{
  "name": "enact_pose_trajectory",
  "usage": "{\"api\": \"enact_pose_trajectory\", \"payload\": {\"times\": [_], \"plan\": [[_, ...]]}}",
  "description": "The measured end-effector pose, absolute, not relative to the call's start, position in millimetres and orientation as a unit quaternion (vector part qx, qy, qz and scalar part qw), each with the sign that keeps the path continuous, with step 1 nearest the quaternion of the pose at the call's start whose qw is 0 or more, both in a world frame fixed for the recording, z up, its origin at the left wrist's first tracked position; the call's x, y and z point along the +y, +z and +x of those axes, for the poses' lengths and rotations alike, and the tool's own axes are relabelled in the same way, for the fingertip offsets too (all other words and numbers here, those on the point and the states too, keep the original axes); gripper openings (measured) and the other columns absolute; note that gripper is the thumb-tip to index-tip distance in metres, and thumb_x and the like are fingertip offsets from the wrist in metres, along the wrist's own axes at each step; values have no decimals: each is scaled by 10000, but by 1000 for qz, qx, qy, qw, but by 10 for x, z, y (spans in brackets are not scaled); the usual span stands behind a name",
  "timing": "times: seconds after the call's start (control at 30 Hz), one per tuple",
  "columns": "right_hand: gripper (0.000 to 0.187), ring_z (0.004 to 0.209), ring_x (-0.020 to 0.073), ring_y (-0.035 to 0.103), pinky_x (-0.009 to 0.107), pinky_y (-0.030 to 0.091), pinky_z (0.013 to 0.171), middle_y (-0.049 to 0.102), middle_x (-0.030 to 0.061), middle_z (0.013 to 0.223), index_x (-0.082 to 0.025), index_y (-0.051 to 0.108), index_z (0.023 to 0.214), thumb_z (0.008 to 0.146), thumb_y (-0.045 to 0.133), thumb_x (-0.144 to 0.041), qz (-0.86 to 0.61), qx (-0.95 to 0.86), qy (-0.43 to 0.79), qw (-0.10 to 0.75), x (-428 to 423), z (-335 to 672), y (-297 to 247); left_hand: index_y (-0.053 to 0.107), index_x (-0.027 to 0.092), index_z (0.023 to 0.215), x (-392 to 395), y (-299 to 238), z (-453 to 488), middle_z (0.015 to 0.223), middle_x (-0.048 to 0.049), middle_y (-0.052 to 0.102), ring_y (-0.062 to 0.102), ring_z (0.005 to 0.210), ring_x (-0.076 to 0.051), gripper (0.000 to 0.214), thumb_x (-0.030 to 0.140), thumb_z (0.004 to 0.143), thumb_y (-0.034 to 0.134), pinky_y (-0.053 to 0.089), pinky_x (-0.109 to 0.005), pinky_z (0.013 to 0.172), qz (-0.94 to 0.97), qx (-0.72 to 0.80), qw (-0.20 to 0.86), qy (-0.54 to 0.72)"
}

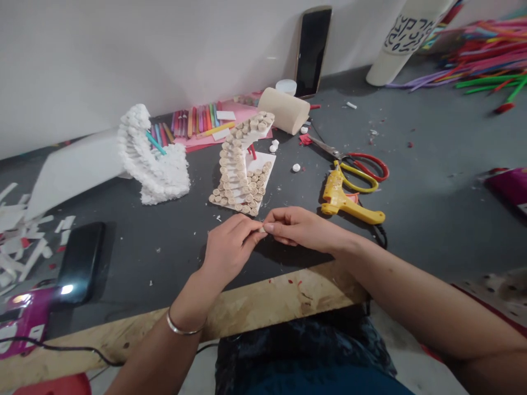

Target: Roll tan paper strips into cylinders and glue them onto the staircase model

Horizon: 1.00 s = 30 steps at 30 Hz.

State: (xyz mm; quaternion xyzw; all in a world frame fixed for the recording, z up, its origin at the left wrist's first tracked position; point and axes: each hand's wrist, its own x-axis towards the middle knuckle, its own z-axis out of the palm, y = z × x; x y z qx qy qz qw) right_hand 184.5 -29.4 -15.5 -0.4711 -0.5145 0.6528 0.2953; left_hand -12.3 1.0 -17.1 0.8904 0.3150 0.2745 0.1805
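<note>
My left hand (230, 244) and my right hand (298, 226) meet fingertip to fingertip near the table's front edge. Pinched between them is a small beige rolled coil (262, 230), mostly covered by the fingers. Just beyond stands a curved craft piece (236, 164) faced with similar beige coils, with white board and short red sticks showing. To its left is a like-shaped piece covered in white fluffy tufts (162, 178), with a teal stick (155, 142). Right of my right hand lies a yellow glue gun (343, 197), touching scissors (349, 162) with red and yellow handles.
A beige roll (284, 109), colored pens (197, 119) and an upright phone (313, 52) stand toward the wall. A white bottle (405, 41) and pipe cleaners (489, 52) are at the right back. Another dark phone (81, 260) and white scraps (20, 241) lie left.
</note>
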Motion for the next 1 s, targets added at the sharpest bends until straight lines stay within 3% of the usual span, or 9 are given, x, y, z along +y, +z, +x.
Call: {"api": "enact_pose_trajectory", "payload": {"times": [0.23,0.43,0.57,0.83,1.0], "plan": [[441,482,55,353,215,258,467,465,-77,546,-162,563,822,799,651,-594,-465,-503,659,310,-292,1843,-165,667,185,854,-8,-185,-106,747,-19,667,596,691,-135,148,263,935,571,414,-247,608,913,288,65,282],[360,440,37,266,201,186,428,389,-104,506,-167,542,808,817,693,-494,-353,-400,763,366,-317,1811,-193,685,208,908,-39,-148,-67,783,-2,661,593,691,-118,93,290,866,677,474,-235,624,800,330,340,369],[349,429,30,272,191,181,418,405,-106,498,-168,527,785,809,718,-460,-309,-359,792,384,-323,1776,-218,679,212,845,-56,-162,-36,743,8,637,578,662,-115,103,314,847,695,467,-231,580,742,348,414,396],[351,403,34,403,175,287,399,546,-79,518,-181,516,744,796,721,-462,-415,-413,723,366,-337,1805,-162,658,210,842,-34,-117,-65,751,1,645,592,676,-120,101,289,899,631,469,-239,614,810,354,303,358],[331,441,51,525,169,401,410,669,-26,624,-174,550,796,805,699,-469,-433,-408,723,351,-318,1790,-172,664,202,876,15,-131,-110,794,-15,694,637,741,-139,116,265,930,582,465,-248,668,886,311,132,317]]}}
